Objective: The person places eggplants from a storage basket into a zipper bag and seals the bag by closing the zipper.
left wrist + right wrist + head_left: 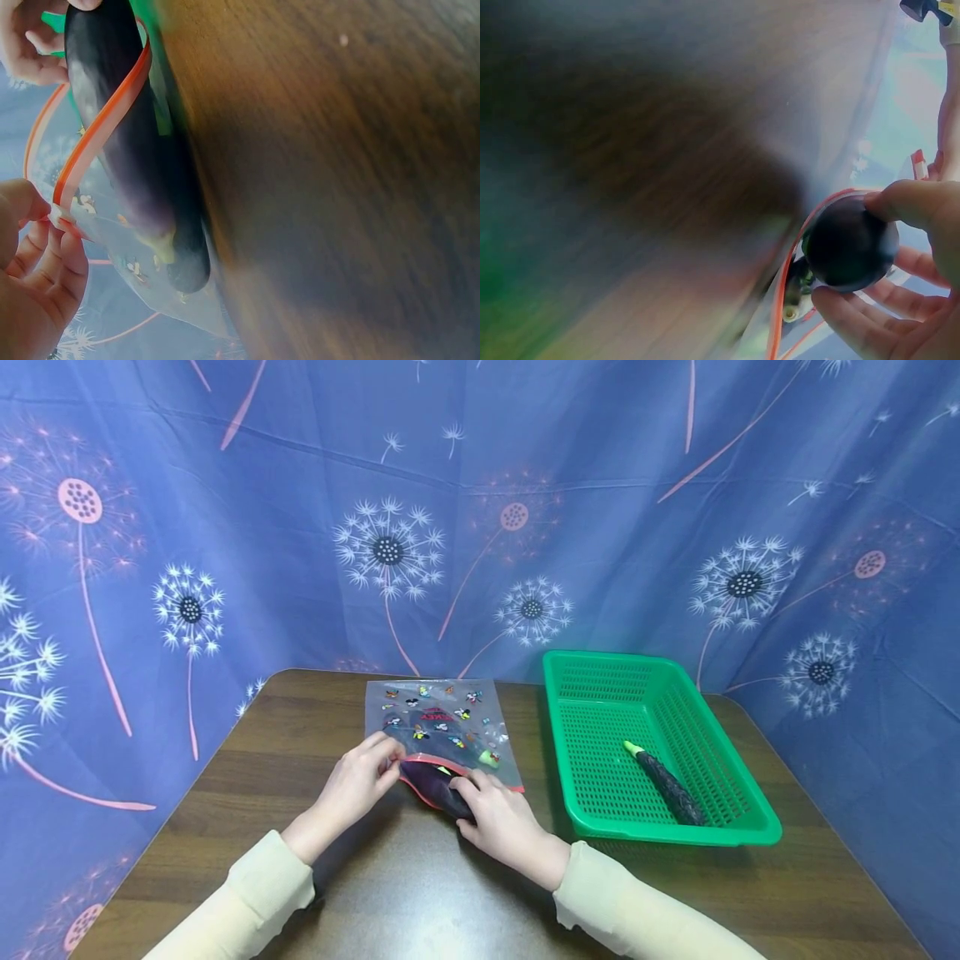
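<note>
A clear zip bag (450, 693) with cartoon prints and a red-orange edge lies on the table, its mouth spread toward me. My left hand (358, 781) pinches the strip (97, 135) at the mouth's left corner. A dark purple eggplant (142, 176) reaches stem-first into the mouth, its rounded end sticking out. Fingers and thumb of my right hand (502, 818) grip that rounded end (849, 244). Another dark eggplant (189, 262) lies inside the bag; a pale green stem (489, 758) shows through the plastic at the right.
Right of the bag stands a green perforated basket (558, 743) with a slim dark eggplant (671, 785) inside, its green tip pointing back left. The brown wooden table (262, 752) ends at a blue dandelion-print cloth (300, 568) behind and at the sides.
</note>
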`<state>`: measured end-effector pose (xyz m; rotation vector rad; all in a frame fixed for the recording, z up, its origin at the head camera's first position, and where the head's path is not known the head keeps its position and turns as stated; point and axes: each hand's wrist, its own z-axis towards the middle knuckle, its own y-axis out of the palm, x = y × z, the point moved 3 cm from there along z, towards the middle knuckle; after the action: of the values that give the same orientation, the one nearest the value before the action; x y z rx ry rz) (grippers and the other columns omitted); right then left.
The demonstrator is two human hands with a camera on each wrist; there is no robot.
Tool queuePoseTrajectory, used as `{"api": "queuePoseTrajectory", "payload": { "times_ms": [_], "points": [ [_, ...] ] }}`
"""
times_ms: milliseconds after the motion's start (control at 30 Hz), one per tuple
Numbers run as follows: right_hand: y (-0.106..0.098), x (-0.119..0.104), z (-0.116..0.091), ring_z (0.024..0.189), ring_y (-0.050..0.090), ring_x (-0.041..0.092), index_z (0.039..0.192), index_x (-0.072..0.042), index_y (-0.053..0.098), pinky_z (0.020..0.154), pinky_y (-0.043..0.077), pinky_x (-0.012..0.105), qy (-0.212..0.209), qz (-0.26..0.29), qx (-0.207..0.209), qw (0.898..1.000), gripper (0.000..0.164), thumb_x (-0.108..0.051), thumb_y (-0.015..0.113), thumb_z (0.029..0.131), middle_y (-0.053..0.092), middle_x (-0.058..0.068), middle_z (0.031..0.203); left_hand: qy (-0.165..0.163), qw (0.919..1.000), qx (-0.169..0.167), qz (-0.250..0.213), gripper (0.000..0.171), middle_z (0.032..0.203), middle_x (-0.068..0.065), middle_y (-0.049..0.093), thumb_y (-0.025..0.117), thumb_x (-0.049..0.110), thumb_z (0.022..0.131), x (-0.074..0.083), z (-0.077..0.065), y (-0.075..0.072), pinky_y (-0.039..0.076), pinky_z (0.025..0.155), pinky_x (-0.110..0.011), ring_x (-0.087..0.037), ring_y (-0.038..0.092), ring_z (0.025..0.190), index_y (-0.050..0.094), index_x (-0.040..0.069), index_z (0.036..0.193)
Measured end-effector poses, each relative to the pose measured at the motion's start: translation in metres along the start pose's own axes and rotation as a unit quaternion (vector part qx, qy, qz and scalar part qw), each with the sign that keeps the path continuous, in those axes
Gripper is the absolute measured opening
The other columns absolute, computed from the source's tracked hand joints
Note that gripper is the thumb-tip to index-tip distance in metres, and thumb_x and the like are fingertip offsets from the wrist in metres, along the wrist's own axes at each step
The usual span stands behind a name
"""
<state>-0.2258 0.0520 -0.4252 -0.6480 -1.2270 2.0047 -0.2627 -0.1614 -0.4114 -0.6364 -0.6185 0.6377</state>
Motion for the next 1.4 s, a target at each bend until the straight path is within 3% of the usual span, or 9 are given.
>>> {"api": "queuePoseTrajectory", "payload": {
  "times_ms": [400, 800, 1067, 1400],
  "points": [
    [0.005, 0.004, 0.011, 0.083, 0.061, 0.016, 0.097, -0.015, 0.059, 0.05, 0.051, 0.034, -0.008, -0.028, 0.029, 0.999, 0.031, -0.024, 0.077, 0.074, 0.056, -0.001, 0.088, 0.001, 1.0, 0.003, 0.005, 0.016, 0.081, 0.003, 0.057, 0.062, 0.0, 0.073, 0.0, 0.0, -0.001, 0.04, 0.052, -0.022, -0.005, 0.048, 0.061, 0.062, 0.013, 0.081],
    [0.002, 0.015, -0.004, 0.079, 0.062, 0.016, 0.097, -0.016, 0.058, 0.051, 0.051, 0.034, 0.017, -0.008, 0.01, 1.0, 0.036, -0.028, 0.079, 0.071, 0.058, -0.001, 0.089, -0.005, 1.0, 0.0, 0.006, 0.016, 0.082, 0.003, 0.057, 0.064, -0.001, 0.074, 0.001, 0.0, -0.001, 0.041, 0.053, -0.022, -0.005, 0.049, 0.062, 0.062, 0.013, 0.082],
    [0.003, 0.024, -0.019, 0.067, 0.06, 0.018, 0.087, -0.011, 0.057, 0.048, 0.048, 0.034, 0.048, -0.023, -0.01, 0.999, 0.032, -0.026, 0.079, 0.069, 0.056, -0.001, 0.078, -0.003, 1.0, -0.001, 0.004, 0.015, 0.081, 0.002, 0.057, 0.062, 0.002, 0.074, 0.002, 0.0, -0.002, 0.04, 0.052, -0.022, -0.006, 0.049, 0.061, 0.062, 0.014, 0.082],
    [0.008, 0.021, -0.009, 0.059, 0.061, 0.02, 0.071, -0.015, 0.057, 0.043, 0.044, 0.035, 0.065, -0.061, -0.019, 0.996, 0.025, -0.031, 0.077, 0.073, 0.059, -0.001, 0.067, -0.002, 1.0, -0.005, 0.008, 0.016, 0.08, 0.003, 0.056, 0.063, 0.0, 0.073, 0.001, 0.001, -0.001, 0.041, 0.052, -0.023, -0.005, 0.048, 0.061, 0.063, 0.013, 0.082]
  ]
}}
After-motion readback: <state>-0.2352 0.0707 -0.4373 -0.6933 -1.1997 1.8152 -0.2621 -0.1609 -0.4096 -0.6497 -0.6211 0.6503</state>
